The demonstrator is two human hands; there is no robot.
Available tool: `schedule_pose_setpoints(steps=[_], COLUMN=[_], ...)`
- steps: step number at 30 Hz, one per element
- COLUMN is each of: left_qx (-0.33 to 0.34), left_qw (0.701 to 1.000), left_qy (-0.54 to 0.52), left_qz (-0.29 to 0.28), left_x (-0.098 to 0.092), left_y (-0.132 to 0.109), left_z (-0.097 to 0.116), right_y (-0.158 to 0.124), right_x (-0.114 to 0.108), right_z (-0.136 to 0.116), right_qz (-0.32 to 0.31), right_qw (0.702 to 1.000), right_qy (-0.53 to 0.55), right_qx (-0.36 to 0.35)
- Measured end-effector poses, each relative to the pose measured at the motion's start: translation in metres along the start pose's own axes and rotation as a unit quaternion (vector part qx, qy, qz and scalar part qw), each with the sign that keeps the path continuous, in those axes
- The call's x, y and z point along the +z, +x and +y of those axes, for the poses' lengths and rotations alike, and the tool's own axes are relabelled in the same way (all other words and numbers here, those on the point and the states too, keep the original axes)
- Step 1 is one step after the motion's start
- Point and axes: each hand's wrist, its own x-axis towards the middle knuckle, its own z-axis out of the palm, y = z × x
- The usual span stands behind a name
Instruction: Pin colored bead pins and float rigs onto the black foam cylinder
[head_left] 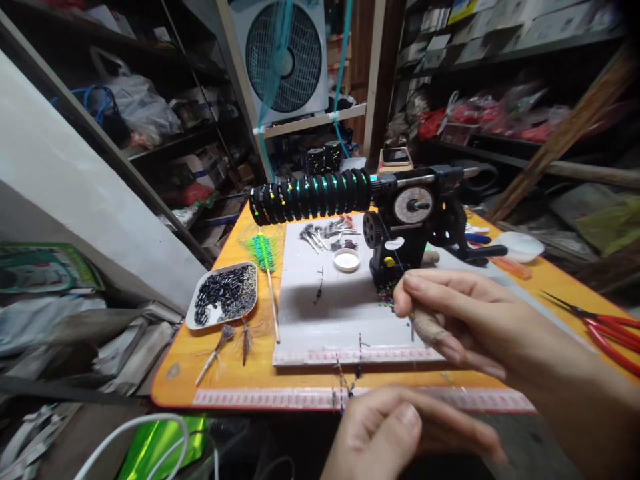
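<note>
My right hand (pixel 465 320) is closed in a pinch in front of the black winding machine (pixel 410 227). A fine pale line (pixel 399 259) runs from its fingertips up toward the machine's gear. Lower and nearer, my left hand (pixel 390 433) has its thumb against its bent fingers; whatever lies between them is hidden. Just beyond it are thin dark strands with small beads (pixel 345 383), and I cannot tell whether the hand touches them. The machine carries a ribbed black spool (pixel 315 193) with bright green bands and small coloured beads.
A white dish (pixel 251 300) of dark tubes and small pieces stands at left, beside a stick with a green brush-like end (pixel 263 253). Tied bundles (pixel 320 233) and a round white lid (pixel 347 260) lie on the grey board (pixel 310 333). Red-handled pliers (pixel 607 330) rest at right.
</note>
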Motion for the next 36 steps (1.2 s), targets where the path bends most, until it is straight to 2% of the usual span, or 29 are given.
schedule_pose_setpoints(steps=[2,5,8,13,16,22,24,26,29,32,36], left_qx=[0.046,0.025,0.019,0.010,-0.006,-0.001,0.012,0.038,0.086,0.096,0.100], left_qw=[0.998,0.996,0.985,0.969,0.975,0.996,0.998,0.999,0.996,0.992,0.979], left_qy=[0.052,0.083,0.166,0.240,0.218,0.084,0.057,0.032,-0.008,-0.078,-0.180], left_qz=[0.012,0.038,0.048,0.054,0.050,0.012,0.002,-0.005,0.016,0.036,0.014], left_x=[0.002,0.006,0.012,0.021,0.020,0.008,0.005,0.005,0.006,0.006,0.004], left_y=[0.007,0.016,0.025,0.036,0.042,0.052,0.054,0.054,0.051,0.044,0.032], left_z=[0.011,0.031,0.048,0.060,0.060,0.054,0.050,0.044,0.029,0.009,-0.009], right_y=[-0.002,-0.005,-0.006,-0.006,-0.004,-0.003,0.000,0.005,0.013,0.019,0.021], right_x=[0.000,0.001,0.002,0.004,0.004,0.002,0.003,0.007,0.016,0.022,0.022], right_z=[-0.003,-0.011,-0.018,-0.021,-0.019,-0.018,-0.017,-0.015,-0.012,-0.011,-0.012], right_qz=[-0.004,-0.009,-0.017,-0.031,-0.039,-0.043,-0.041,-0.056,-0.085,-0.066,-0.056], right_qw=[0.999,0.995,0.993,0.990,0.989,0.987,0.996,0.995,0.961,0.954,0.951], right_qy=[-0.047,-0.091,-0.114,-0.135,-0.142,-0.147,-0.078,0.077,0.252,0.283,0.297], right_qx=[-0.012,-0.028,-0.024,-0.020,-0.033,-0.039,-0.018,0.023,0.073,0.066,0.066])
